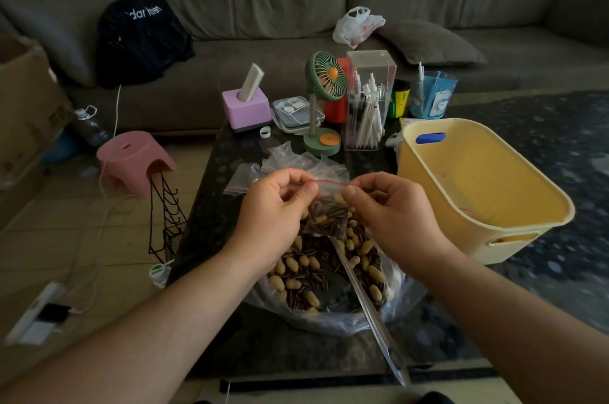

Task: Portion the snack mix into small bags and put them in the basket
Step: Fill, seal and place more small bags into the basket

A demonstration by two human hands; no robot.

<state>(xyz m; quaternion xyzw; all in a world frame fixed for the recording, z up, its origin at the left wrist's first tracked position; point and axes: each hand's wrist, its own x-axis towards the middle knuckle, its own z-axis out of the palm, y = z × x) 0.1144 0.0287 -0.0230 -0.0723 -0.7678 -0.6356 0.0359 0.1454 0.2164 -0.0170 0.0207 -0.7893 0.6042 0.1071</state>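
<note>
Small bag: held up above the large bag, between both hands; red zip strip on top runs left to right, mouth upward, body hanging down; partly filled with peanuts and seeds.
Left hand: fingers curled, thumb and forefinger pinching the left end of the red strip.
Right hand: fingers curled, thumb and forefinger pinching the right end of the strip.
Large bag: clear plastic, lying open on the dark worktop at its near edge, snack mix spread inside.
Metal utensil: long axis from the mix toward the near right; working end buried in the mix, so its type cannot be told.
Basket: yellow, on the right of the worktop, tilted, opening up; a red line shows on the inner wall, floor otherwise hard to read.
Spare bags: clear, empty, behind the hands, partly hidden by them; count unclear.
Hidden: lower corners of the small bag are covered by both palms; whether the zip is sealed cannot be told.
</note>
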